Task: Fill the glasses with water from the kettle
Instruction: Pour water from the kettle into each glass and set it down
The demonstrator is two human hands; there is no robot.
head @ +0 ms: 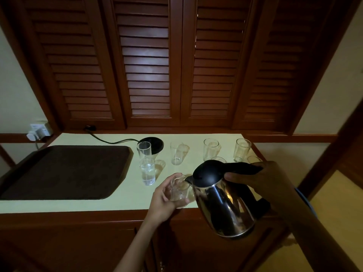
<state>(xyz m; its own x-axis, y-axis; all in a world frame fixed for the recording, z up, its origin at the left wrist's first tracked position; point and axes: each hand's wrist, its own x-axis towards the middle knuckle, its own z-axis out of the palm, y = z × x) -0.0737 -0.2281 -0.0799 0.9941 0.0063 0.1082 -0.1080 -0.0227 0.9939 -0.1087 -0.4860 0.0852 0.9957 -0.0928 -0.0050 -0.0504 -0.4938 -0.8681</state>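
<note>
Right at the near counter (pixel 127 195) edge, the left grip (pixel 167 197) is wrapped round a glass (pixel 179 191) and the right grip (pixel 261 179) is clamped on the kettle (pixel 222 203) handle, spout at the rim. I'd tip slowly, steady the glass, and stop short of brimming. Further back there's one filled glass (pixel 147 172), with empty glasses (pixel 211 149) beyond.

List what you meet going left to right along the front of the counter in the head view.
Tray → glass with water → held glass → kettle.
</note>
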